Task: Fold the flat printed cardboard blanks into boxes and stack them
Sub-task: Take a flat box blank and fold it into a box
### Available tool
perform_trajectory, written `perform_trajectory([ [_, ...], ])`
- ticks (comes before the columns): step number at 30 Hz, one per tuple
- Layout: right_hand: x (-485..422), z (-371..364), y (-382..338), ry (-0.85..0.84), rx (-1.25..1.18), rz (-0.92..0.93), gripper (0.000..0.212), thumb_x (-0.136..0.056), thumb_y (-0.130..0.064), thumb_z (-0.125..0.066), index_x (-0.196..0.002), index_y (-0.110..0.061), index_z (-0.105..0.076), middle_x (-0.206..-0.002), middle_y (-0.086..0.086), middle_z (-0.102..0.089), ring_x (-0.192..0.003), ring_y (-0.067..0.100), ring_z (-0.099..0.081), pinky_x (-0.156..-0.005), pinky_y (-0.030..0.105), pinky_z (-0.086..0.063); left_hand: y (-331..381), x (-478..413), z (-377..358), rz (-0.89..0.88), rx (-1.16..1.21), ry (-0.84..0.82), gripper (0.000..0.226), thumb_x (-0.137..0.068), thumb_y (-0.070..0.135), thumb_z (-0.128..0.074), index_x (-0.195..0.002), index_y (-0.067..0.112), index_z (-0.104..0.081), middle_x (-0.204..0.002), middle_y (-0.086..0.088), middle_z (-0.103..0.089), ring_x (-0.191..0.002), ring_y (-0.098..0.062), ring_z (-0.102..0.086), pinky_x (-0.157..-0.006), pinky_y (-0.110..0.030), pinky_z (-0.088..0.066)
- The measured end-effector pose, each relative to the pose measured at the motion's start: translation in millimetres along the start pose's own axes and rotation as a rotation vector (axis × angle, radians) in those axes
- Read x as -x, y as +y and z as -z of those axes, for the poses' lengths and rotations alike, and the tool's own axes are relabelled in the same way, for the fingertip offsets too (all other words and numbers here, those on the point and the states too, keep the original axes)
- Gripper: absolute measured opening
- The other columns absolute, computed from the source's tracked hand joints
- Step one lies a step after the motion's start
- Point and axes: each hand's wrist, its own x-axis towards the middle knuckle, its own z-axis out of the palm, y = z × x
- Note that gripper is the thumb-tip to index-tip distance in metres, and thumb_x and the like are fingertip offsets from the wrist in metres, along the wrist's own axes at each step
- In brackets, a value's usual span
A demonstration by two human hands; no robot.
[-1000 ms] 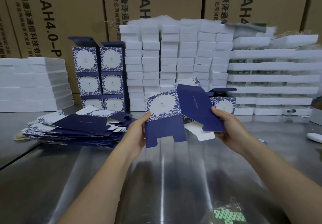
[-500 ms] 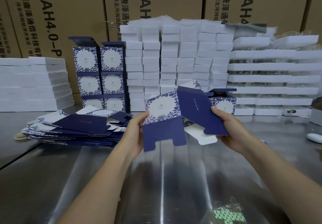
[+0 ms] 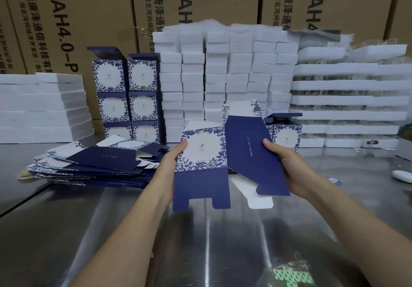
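Brown shipping cartons (image 3: 66, 18) wall the far side at twelve o'clock; a shiny steel table (image 3: 200, 242) lies below. Flat blue-and-white blanks (image 3: 93, 164) pile at ten o'clock. At centre, the left hand (image 3: 171, 166) and right hand (image 3: 287, 166) grip a half-opened navy floral cardboard blank (image 3: 223, 159); uneven squeezing could crease its panels.

The left hand's (image 3: 170, 166) fingers lie behind the blank (image 3: 201, 152), with only the thumb showing on its front. The right hand's (image 3: 287, 164) thumb sits on the navy panel, fingers hidden behind. Small print on the blank is too fine to read. The cartons' (image 3: 66, 18) lettering is cut off by the top edge and by the foam stacks (image 3: 223, 74). The lowest folded boxes (image 3: 124, 99) are partly hidden behind the flat pile (image 3: 93, 164).
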Motion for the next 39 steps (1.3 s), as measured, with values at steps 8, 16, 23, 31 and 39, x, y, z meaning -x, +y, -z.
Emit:
perform_trajectory([
  [8, 2.4, 0.1, -2.3, -0.026, 0.064, 0.012, 0.047, -0.086, -0.053, -0.076, -0.118, -0.019, -0.081, -0.125, 0.011, -0.076, -0.097, 0.032, -0.076, -0.075, 0.041, -0.061, 2.7, 1.9, -2.0, -0.02, -0.043, 0.081, 0.032, -0.1, 0.041, -0.066, -0.109, 0.012, -0.078, -0.095, -0.012, -0.082, -0.068, -0.029, -0.079, -0.05, -0.037, -0.06],
  [16, -2.7, -0.3, 2.5, 0.072, 0.097, 0.065, 0.037, -0.098, -0.047, -0.066, -0.073, -0.022, -0.075, -0.056, -0.008, -0.04, -0.046, 0.012, -0.032, -0.043, 0.02, -0.028, 8.5, -6.9, 0.8, -0.181, -0.046, 0.098, 0.029, -0.107, 0.023, -0.055, -0.088, 0.016, -0.077, -0.07, 0.004, -0.079, -0.056, -0.008, -0.075, -0.041, -0.016, -0.051],
  [23, 1.6, -4.5, 5.2, 0.007, 0.105, 0.033, 0.036, -0.096, -0.047, -0.07, -0.097, -0.013, -0.082, -0.097, 0.019, -0.064, -0.087, 0.036, -0.048, -0.069, 0.034, -0.038, -1.2, -7.1, 6.5, -0.121, -0.133, 0.11, 0.027, -0.105, 0.039, -0.059, -0.091, 0.02, -0.071, -0.064, 0.006, -0.077, -0.05, -0.004, -0.071, -0.033, -0.017, -0.046],
  [31, -15.9, 13.3, 16.6, 0.097, 0.166, 0.045, 0.035, -0.103, -0.044, -0.062, -0.083, -0.019, -0.047, -0.06, -0.005, -0.025, -0.051, 0.013, -0.023, -0.052, 0.03, -0.022, -6.9, -11.3, 10.9, -0.038, -0.105, 0.071, 0.044, -0.103, 0.039, -0.059, -0.07, 0.026, -0.086, -0.084, -0.005, -0.082, -0.067, -0.021, -0.079, -0.045, -0.025, -0.056],
  [39, -19.6, 9.1, 32.4, 0.113, 0.133, -0.006, 0.046, -0.098, -0.052, -0.066, -0.063, -0.026, -0.053, -0.064, -0.002, -0.038, -0.052, 0.015, -0.033, -0.05, 0.027, -0.025, -16.2, -6.8, 10.6, 0.049, -0.282, 0.114, 0.037, -0.102, 0.037, -0.064, -0.12, 0.008, -0.077, -0.118, -0.014, -0.078, -0.096, -0.032, -0.074, -0.087, -0.035, -0.053],
])
